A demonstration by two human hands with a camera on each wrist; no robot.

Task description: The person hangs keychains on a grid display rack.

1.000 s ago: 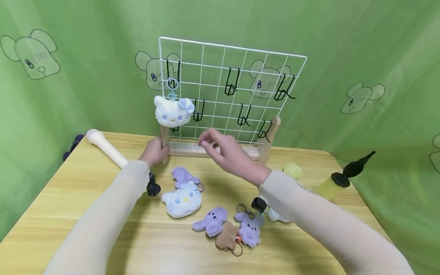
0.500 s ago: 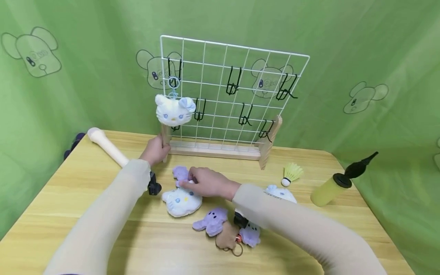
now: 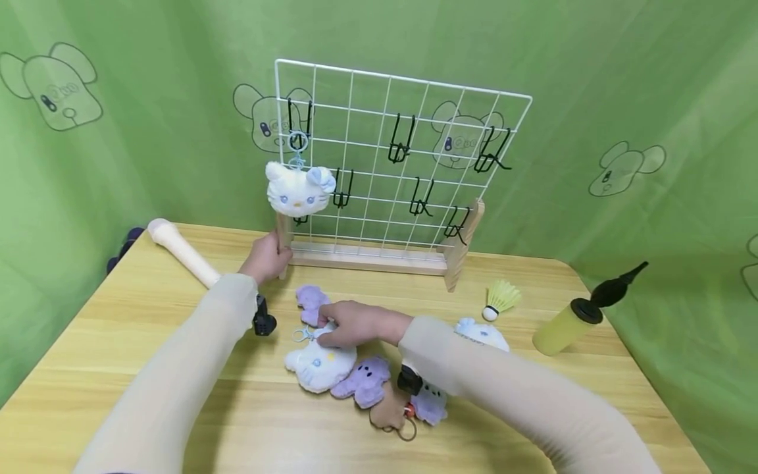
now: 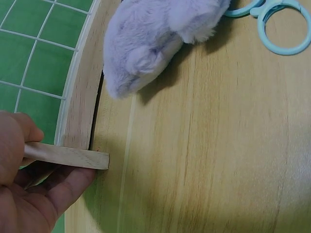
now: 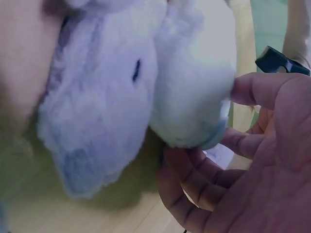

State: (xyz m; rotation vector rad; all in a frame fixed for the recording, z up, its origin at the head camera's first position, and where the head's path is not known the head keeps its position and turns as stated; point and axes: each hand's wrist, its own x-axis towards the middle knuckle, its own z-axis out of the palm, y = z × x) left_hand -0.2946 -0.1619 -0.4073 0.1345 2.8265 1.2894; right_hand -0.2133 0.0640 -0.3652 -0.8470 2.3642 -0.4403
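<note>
My left hand [image 3: 265,258] grips the left wooden foot [image 4: 73,156] of the wire grid rack [image 3: 370,257], thumb on one side and fingers on the other. A white cat plush keychain [image 3: 318,370] with a pale blue ring lies on the table; my right hand [image 3: 352,322] pinches its bow edge, as the right wrist view shows. Just beyond that hand lies a purple plush [image 3: 309,299], partly covered by the fingers. Another white cat plush [image 3: 298,191] hangs from the rack's upper left hook. A second purple plush [image 5: 102,102] lies close against the held one.
Several black hooks [image 3: 400,153] hang on the grid. Nearer me are a brown plush [image 3: 387,409] and a purple plush [image 3: 429,406]. To the right are a white plush [image 3: 482,334], a shuttlecock [image 3: 502,296] and a yellow bottle [image 3: 562,330]. A pale stick [image 3: 186,253] lies left.
My right hand has come down from in front of the grid to the table plushes. The white cat plush has shifted slightly toward me, exposing its blue ring. My left hand stays put.
</note>
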